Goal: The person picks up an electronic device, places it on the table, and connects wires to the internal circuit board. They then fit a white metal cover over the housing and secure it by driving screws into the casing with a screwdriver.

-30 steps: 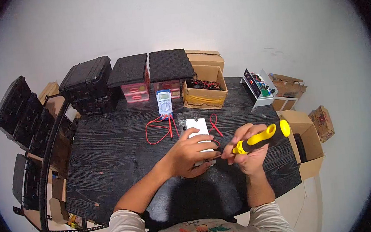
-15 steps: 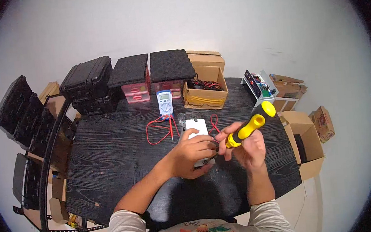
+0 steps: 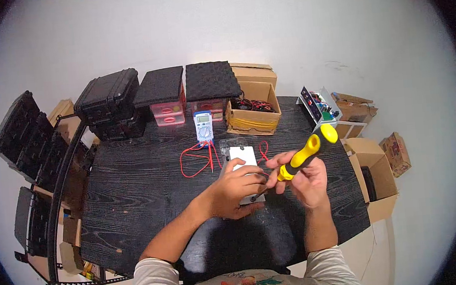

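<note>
My right hand (image 3: 303, 177) grips a yellow-and-black screwdriver (image 3: 305, 155), its fingers around the front of the handle. The handle slants up to the right, and the dark shaft runs down to the left, its tip at a black spot on the near corner of a white rectangular box (image 3: 243, 155). Across that box lies my left hand (image 3: 236, 189), fingers wrapped over it and holding it on the table. Much of the box is hidden beneath the hand. Another black spot shows at its far edge, and a clear plastic piece (image 3: 227, 143) lies just behind it.
A multimeter (image 3: 204, 127) with red leads (image 3: 182, 162) stands behind on the black table (image 3: 130, 187). Farther back are black cases (image 3: 108, 98), pink drawer boxes (image 3: 169, 112) and a cardboard box of cables (image 3: 250, 122). An opened electronic unit (image 3: 316, 106) sits at the back right.
The screwdriver handle has turned about its axis and tilted slightly, with my right fingers shifting on it. My left hand and the white box stay nearly in place.
</note>
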The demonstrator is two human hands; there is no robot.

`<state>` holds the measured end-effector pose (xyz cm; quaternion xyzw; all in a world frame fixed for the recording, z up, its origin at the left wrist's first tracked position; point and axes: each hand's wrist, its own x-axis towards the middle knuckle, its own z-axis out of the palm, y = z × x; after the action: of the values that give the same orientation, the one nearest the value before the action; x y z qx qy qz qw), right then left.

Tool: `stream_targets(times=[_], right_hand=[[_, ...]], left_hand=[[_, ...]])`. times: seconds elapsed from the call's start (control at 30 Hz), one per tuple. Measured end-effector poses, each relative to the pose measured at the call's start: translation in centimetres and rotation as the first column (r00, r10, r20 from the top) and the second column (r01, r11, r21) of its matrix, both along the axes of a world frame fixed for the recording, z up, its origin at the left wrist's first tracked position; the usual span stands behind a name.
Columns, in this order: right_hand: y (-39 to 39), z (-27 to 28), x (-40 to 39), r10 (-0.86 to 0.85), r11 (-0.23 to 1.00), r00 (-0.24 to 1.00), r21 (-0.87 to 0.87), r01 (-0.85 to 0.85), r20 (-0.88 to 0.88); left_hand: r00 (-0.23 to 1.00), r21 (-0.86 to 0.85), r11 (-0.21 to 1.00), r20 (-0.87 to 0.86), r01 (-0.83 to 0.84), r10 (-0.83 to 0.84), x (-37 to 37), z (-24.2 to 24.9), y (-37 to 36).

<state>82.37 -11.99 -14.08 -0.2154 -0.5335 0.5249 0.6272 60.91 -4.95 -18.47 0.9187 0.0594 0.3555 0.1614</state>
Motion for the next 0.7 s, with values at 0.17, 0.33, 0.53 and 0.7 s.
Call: stream_targets(times=[0.17, 0.33, 0.53, 0.7], right_hand=[[1.1, -0.2, -0.3, -0.013, 0.934, 0.998, 0.357, -0.009, 0.059], [0.1, 0.7, 0.0, 0.134, 0.987, 0.991, 0.090, -0.131, -0.026], [0.9, -0.5, 0.1, 0.037, 0.957, 0.998, 0.287, -0.048, 0.042], [0.3, 0.5, 0.1, 0.172, 0.983, 0.980, 0.085, -0.164, -0.098]], left_hand=[[1.000, 0.031, 0.999, 0.018, 0.008, -0.009, 0.2, 0.1, 0.0], [1.000, 0.024, 1.000, 0.008, -0.005, 0.005, 0.0, 0.0, 0.0], [1.000, 0.015, 1.000, -0.017, -0.007, 0.007, 0.1, 0.3, -0.2], [1.000, 0.024, 1.000, -0.023, -0.011, 0.011, 0.0, 0.2, -0.1]])
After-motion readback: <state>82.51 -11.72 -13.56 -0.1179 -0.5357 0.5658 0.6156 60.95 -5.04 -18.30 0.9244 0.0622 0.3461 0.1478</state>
